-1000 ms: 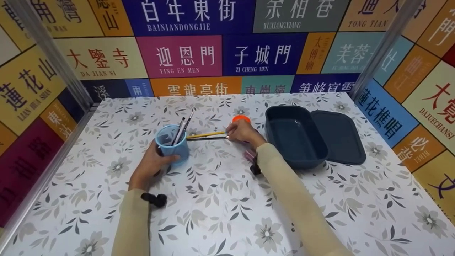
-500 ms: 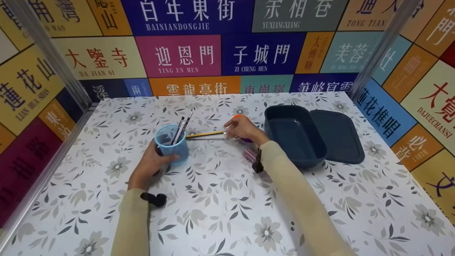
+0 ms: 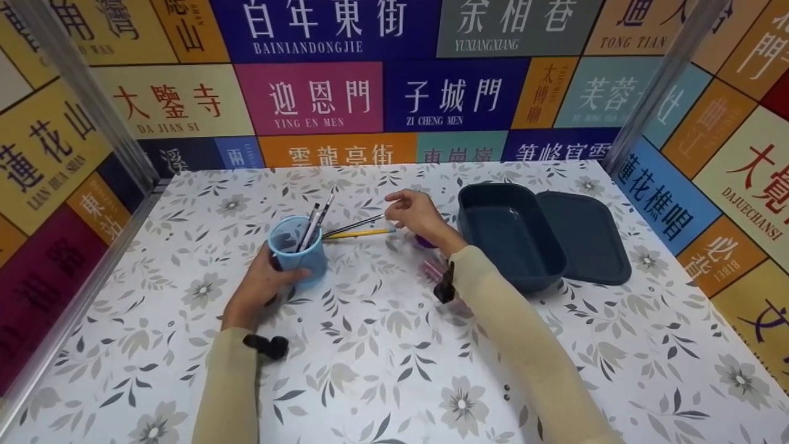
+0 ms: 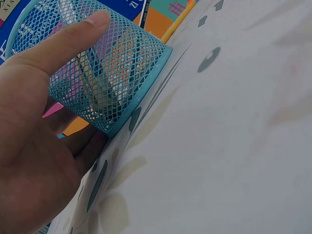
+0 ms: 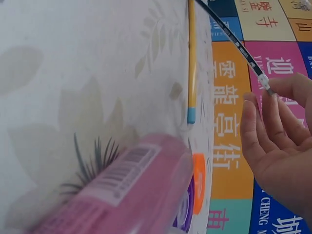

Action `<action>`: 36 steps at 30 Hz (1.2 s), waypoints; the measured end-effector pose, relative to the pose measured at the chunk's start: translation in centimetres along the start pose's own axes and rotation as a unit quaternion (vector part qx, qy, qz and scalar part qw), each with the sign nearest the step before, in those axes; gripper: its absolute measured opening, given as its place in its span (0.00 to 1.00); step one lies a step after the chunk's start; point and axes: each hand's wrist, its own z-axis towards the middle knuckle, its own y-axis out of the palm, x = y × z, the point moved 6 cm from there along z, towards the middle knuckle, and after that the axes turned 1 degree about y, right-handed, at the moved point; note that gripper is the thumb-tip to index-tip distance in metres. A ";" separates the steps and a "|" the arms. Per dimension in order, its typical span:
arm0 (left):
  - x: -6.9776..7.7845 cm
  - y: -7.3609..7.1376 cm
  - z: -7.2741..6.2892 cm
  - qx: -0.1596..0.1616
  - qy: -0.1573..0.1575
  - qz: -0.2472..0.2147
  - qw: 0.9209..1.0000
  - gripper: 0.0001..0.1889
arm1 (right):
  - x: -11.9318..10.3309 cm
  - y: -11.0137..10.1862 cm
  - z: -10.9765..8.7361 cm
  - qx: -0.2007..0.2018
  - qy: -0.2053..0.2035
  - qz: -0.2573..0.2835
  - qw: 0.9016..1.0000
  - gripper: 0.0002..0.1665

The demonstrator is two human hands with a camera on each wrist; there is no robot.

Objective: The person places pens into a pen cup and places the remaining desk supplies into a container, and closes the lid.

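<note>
My left hand point(image 3: 262, 283) grips a light blue mesh pen cup point(image 3: 311, 262), thumb across its near side; in the left wrist view its base is at the tabletop. Several slim pens point(image 3: 313, 228) lean inside it. With thumb and forefinger, my right hand point(image 3: 422, 216) pinches the end of a slim black pencil point(image 5: 234, 41) that has white marks and a pale end. This pencil slants up from beside the cup. Below it, a yellow pencil point(image 3: 360, 234) with a blue end lies on the table, its far end hidden behind the cup.
A pink bottle point(image 5: 131, 180) lies near my right wrist. Beyond it are a purple round item point(image 5: 186, 209) and an orange one point(image 5: 199, 183). To the right stand an open dark blue box point(image 3: 511, 240) and its lid point(image 3: 588, 240). Printed panels point(image 3: 320, 98) wall in the table.
My right hand has risen and moved slightly away from me, lifting one end of the black pencil off the table. The yellow pencil stays lying down. My left hand and the cup hold still.
</note>
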 end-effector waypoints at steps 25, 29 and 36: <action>-0.1 0.2 0.1 0.000 0.015 -0.011 1.000 0.62 | -2.1 0.0 -1.6 0.078 -0.074 0.177 0.978 0.21; -0.2 0.1 0.1 -0.001 0.006 -0.013 1.000 0.62 | -2.3 -0.2 -1.8 0.087 -0.068 0.220 0.969 0.22; 0.1 0.2 0.0 -0.009 0.019 -0.020 1.000 0.61 | -2.7 -0.4 -1.9 0.109 -0.047 0.286 0.951 0.20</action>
